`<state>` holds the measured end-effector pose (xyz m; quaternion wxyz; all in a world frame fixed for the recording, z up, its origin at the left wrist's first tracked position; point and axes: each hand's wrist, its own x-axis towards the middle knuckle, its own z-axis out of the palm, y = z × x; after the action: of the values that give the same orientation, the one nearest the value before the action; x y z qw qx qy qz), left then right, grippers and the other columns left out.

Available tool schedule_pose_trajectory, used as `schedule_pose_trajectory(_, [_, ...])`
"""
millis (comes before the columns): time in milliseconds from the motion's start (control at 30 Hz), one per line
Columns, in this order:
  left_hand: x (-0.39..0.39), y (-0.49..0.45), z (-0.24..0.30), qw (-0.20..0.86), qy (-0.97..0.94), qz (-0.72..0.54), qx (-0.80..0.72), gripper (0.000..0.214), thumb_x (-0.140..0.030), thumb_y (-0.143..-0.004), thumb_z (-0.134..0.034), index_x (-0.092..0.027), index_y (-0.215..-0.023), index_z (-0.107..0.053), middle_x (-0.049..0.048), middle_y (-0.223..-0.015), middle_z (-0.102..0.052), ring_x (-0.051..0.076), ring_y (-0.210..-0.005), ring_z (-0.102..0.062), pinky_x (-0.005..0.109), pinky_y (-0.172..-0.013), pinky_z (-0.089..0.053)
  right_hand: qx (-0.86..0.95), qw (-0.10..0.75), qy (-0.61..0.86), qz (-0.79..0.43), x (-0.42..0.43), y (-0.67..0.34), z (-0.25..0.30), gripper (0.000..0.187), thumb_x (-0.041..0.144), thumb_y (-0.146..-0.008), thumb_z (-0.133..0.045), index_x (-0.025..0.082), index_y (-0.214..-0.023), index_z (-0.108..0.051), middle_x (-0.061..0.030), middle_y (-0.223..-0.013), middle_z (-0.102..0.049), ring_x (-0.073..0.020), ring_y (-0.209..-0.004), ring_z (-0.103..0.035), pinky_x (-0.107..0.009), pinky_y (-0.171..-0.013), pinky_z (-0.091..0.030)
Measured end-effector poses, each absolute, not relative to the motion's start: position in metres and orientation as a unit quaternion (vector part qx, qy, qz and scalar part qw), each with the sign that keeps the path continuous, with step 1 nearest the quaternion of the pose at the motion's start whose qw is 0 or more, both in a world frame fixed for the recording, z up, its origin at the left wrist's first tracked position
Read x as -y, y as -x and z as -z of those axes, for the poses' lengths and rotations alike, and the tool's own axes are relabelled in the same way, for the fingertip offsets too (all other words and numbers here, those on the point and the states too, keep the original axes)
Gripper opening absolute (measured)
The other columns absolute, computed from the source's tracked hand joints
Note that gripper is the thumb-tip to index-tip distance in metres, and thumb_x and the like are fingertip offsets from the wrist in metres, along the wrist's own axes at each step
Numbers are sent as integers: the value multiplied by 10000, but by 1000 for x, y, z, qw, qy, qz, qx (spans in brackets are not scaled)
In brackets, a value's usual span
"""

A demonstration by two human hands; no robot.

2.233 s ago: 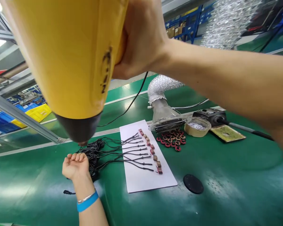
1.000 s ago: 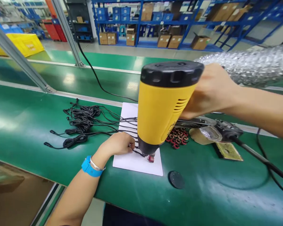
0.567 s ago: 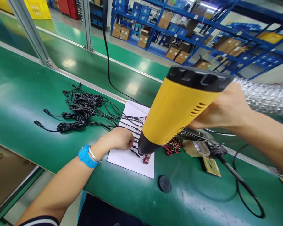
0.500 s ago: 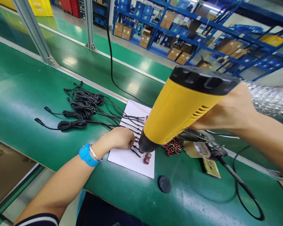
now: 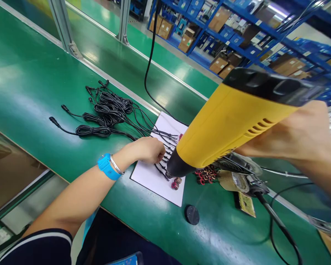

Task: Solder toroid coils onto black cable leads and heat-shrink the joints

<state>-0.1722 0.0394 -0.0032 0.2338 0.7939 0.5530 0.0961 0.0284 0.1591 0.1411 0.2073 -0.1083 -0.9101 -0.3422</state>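
Note:
My right hand (image 5: 289, 134) grips a yellow heat gun (image 5: 231, 127) with a black rear cap. Its dark nozzle (image 5: 176, 165) points down close above the black cable ends on a white paper sheet (image 5: 145, 175). My left hand (image 5: 150, 150) rests at the sheet's upper edge, curled over the cables. Its fingertips are among the wires, and whether they pinch one is hidden. Small copper-wound parts (image 5: 176, 183) lie just past the nozzle. The rest of the black cables (image 5: 107, 108) spread in coils on the green bench mat (image 5: 35, 73).
A pile of red-and-black wound rings (image 5: 206, 175), a tape roll (image 5: 233, 181), a soldering iron (image 5: 276, 217) with its cord, a yellow pad (image 5: 245, 204), a black round disc (image 5: 192, 215) and a silver duct nozzle (image 5: 235, 163) lie nearby. Blue shelving with cartons stands behind.
The heat gun has come down from near the camera to just above the cable ends on the sheet. My left hand has moved from the bench onto the sheet. The view has tilted.

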Motion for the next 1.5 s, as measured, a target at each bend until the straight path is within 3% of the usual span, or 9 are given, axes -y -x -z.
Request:
schedule_pose_trajectory(133, [-40,171,4,236,-786,-99,-562,231,-216,-723,-549,-198,-832,-753,54,-723,-715,170,-584,-596,251,-469,-302,887,220,-10,406,-158,-23,-141,327,440,-731,-473,193,-518,-498,18,-439,-339,-122,-465,-322,-217,-408,-199])
schedule_pose_trajectory(467, [-39,171,6,233,-785,-111,-563,204,-233,-733,-554,-203,-804,-743,60,-756,-723,188,-631,-622,257,-523,-374,924,156,7,349,-158,-36,-150,384,468,-791,-405,205,-516,-461,9,-444,-343,-131,-445,-325,-245,-415,-241])
schedule_pose_trajectory(667, [-40,169,3,229,-789,-99,-562,194,-234,-760,-559,-201,-819,-741,59,-777,-727,192,-657,-630,253,-522,-377,910,183,16,372,-162,-45,-149,388,466,-802,-428,204,-516,-438,14,-462,-330,-122,-447,-317,-243,-415,-222])
schedule_pose_trajectory(933, [-37,166,-2,217,-790,-93,-566,182,-193,-790,-548,-192,-818,-729,57,-810,-730,169,-657,-627,245,-509,-362,879,202,27,432,-165,-38,-146,392,509,-772,-452,166,-668,-609,16,-435,-341,-141,-462,-345,-226,-386,-197])
schedule_pose_trajectory(1167, [-40,168,2,215,-792,-98,-564,180,-194,-790,-546,-194,-808,-725,55,-801,-726,176,-640,-622,258,-493,-347,878,178,89,435,-168,-37,-143,424,573,-735,-435,185,-665,-591,17,-446,-374,-128,-460,-362,-212,-409,-171])
schedule_pose_trajectory(1500, [-40,168,2,208,-791,-96,-567,221,-201,-787,-512,-201,-806,-732,64,-794,-732,183,-644,-632,258,-495,-346,888,181,65,418,-168,-30,-144,425,549,-737,-413,175,-604,-563,8,-441,-397,-120,-418,-335,-205,-378,-150])
